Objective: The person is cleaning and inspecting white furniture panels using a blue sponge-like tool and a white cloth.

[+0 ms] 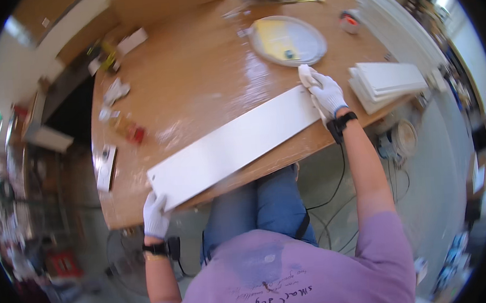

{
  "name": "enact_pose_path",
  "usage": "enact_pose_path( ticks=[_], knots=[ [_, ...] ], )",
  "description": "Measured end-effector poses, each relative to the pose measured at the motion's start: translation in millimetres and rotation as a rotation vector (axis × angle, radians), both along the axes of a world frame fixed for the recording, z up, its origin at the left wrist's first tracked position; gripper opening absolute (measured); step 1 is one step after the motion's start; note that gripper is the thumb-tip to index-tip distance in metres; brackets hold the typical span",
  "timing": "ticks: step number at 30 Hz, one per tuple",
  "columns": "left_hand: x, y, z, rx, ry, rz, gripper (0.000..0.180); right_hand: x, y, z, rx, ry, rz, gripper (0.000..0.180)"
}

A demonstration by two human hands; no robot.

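White board (234,145) lying aslant across the wooden table (192,70): gloved left hand (156,215) clamps its near end while right hand (327,92), closed on a cloth (306,75), should wipe with steady, even pressure.

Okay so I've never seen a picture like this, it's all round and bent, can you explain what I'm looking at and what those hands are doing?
This is one picture from a wide fisheye camera worn on a person's head, looking down, so straight edges bend near the rim. No machine here: the two gloved hands are the person's own.

The left hand has a grip on the near end of a long white board lying across a wooden table. The right hand rests at the board's far end, holding a white cloth.

Also on the table: a round metal tray with a yellow sheet in it, and a stack of white boards beside the right hand. Small bits lie along the left edge, too blurred to name.
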State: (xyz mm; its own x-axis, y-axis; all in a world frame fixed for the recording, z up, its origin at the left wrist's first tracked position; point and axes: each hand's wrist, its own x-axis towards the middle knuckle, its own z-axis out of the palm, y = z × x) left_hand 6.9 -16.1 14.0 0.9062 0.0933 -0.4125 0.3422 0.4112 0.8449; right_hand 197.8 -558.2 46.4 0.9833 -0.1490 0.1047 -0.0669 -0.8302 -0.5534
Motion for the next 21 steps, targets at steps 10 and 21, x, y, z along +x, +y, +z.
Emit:
enact_pose_path(
  ticks=[10, 21],
  knots=[
    [4, -9, -5, 0.001, -0.058, -0.031, 0.043, -36, 193, -30, -0.280, -0.374, 0.629, 0.045],
    [3, -4, -24, -0.083, -0.164, 0.007, 0.040, -96, 389, -32, 0.132, -0.305, 1.251, 0.046]
  ],
)
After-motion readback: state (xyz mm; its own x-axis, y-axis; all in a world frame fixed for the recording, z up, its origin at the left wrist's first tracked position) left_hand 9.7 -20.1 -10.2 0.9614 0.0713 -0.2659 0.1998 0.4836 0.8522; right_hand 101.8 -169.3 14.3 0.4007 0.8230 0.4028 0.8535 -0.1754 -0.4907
